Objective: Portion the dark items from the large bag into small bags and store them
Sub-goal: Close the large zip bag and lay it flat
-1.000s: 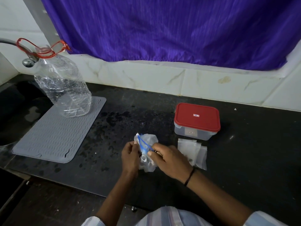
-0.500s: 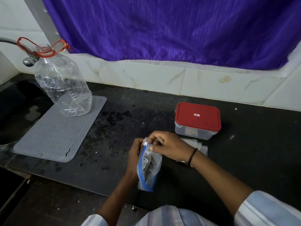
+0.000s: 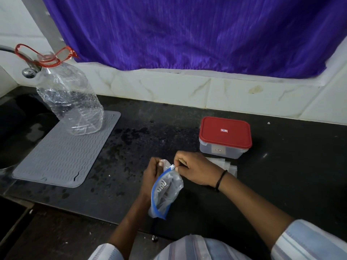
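1. Black stone worktop [image 3: 281, 184] carries everything, and nothing on it has shifted over the last second. A purple pleated curtain [image 3: 187, 34] hangs over the tiled wall behind.

2. Grey ribbed silicone mat [image 3: 62, 152] is off to the left with a crumpled clear plastic water bottle with a red ring handle [image 3: 69, 98] standing on its far corner. Well away from the action.

3. Clear rectangular plastic box with a red lid [image 3: 225, 137] sits shut at the back right, I'd guess that's where the portions get stored.

4. The large clear zip bag with a blue edge [image 3: 165, 192] is the main change. A second ago it was a scrunched wad between the hands, now it hangs unfolded over the front edge of the worktop, with something dark showing inside, too blurry to identify.

5. Right hand [image 3: 197, 171] pinches the small white slider tab at the bag's top corner. Left hand [image 3: 152, 173] grips the bunched top beside it, fingers curled round the plastic.

6. Flat clear small bags [image 3: 227, 166] lie just in front of the box, half hidden by the right wrist.

Looks to me like the zip is about to be pulled open, so portioning hasn't started yet.
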### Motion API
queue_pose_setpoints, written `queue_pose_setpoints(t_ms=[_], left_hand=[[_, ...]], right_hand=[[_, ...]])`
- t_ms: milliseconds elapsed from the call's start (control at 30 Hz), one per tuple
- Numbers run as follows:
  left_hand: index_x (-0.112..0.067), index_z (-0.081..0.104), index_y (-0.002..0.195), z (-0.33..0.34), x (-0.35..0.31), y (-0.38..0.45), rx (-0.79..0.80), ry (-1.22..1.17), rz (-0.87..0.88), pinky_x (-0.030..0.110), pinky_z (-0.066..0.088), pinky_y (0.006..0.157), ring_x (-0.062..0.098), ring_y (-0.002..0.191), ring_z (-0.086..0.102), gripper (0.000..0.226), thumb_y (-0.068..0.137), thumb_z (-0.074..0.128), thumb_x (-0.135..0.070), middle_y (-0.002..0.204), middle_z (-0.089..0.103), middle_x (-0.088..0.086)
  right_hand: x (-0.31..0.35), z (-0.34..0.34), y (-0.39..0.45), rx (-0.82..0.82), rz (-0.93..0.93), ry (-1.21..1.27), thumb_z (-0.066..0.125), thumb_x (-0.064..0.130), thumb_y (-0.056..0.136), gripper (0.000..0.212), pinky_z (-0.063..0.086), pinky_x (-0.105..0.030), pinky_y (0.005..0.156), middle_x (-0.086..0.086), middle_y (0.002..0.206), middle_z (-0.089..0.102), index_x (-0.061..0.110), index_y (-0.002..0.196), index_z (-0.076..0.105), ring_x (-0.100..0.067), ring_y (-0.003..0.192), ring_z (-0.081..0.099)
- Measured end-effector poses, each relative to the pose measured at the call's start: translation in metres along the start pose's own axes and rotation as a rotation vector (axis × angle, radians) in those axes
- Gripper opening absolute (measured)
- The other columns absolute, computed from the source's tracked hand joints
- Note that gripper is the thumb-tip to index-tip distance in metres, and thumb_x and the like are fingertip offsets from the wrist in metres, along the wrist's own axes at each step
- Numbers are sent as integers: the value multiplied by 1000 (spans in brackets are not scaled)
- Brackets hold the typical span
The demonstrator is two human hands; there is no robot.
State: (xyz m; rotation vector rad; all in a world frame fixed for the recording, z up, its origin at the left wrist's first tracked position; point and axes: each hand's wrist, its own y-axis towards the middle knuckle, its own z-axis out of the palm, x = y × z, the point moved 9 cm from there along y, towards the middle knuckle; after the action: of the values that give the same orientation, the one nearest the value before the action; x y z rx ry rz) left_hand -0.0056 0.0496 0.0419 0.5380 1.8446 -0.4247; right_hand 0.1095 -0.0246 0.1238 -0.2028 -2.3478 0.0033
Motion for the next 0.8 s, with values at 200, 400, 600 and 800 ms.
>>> queue_pose_setpoints(t_ms=[200,400,600,800], left_hand=[[-24,59,94,0,-4,4,100,167,42,18,52,62,-2,66,61,6,97,55,-27,78,65,-9],[-24,47,86,5,4,9,112,163,-3,24,45,54,-1,59,52,21,96,61,-12,71,57,-8],[-11,53,97,-15,10,18,64,175,-90,28,47,66,12,77,57,19,106,41,-23,87,61,2],[-9,60,89,-15,30,20,101,-167,-336,23,53,61,15,74,60,16,102,56,-16,74,65,-1]], right_hand=[[2,25,0,135,-26,33,66,29,89,48,41,-16,80,10,111,55,32,134,49,-3,96,53],[-1,25,-2,130,1,-121,62,27,86,13,46,-29,78,6,98,50,27,98,56,-10,88,52],[6,-5,-13,-10,8,-198,57,27,87,12,45,-40,61,6,75,57,28,83,46,-17,69,55],[-13,-23,-18,-179,234,385,60,14,86,7,36,-26,57,6,72,51,16,91,56,-4,58,45]])
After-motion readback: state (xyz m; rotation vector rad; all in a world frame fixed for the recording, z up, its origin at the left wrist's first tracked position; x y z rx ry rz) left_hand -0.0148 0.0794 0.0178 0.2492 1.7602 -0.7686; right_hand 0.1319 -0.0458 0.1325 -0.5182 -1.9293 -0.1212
